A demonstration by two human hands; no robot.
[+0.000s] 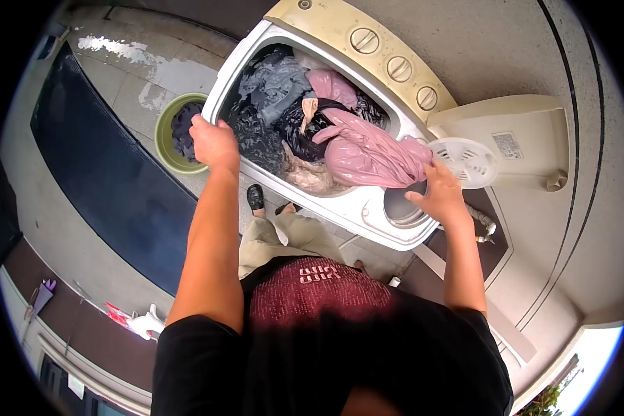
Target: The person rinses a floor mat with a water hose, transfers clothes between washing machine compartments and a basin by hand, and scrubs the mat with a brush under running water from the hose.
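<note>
My left hand [215, 143] is closed on the left rim of a twin-tub washing machine [256, 171]. Wet clothes lie in the dark water of its large tub: a grey-blue garment [276, 87], a black garment [299, 135] and a pale beige cloth [308, 175]. A glossy wet pink garment [367, 152] stretches from that tub over the divider. At its right end, my right hand [442, 197] touches it with thumb and fingers apart. Beneath that hand is the round spin tub opening [403, 206]. A white perforated disc [468, 163] sits just beyond my fingers.
A green basin [165, 139] with dark clothes stands on the tiled floor left of the machine. Three knobs [399, 68] line the yellowed control panel. The raised lid [516, 139] leans at the wall, near a pipe [480, 218]. A dark blue panel [104, 173] lies at left.
</note>
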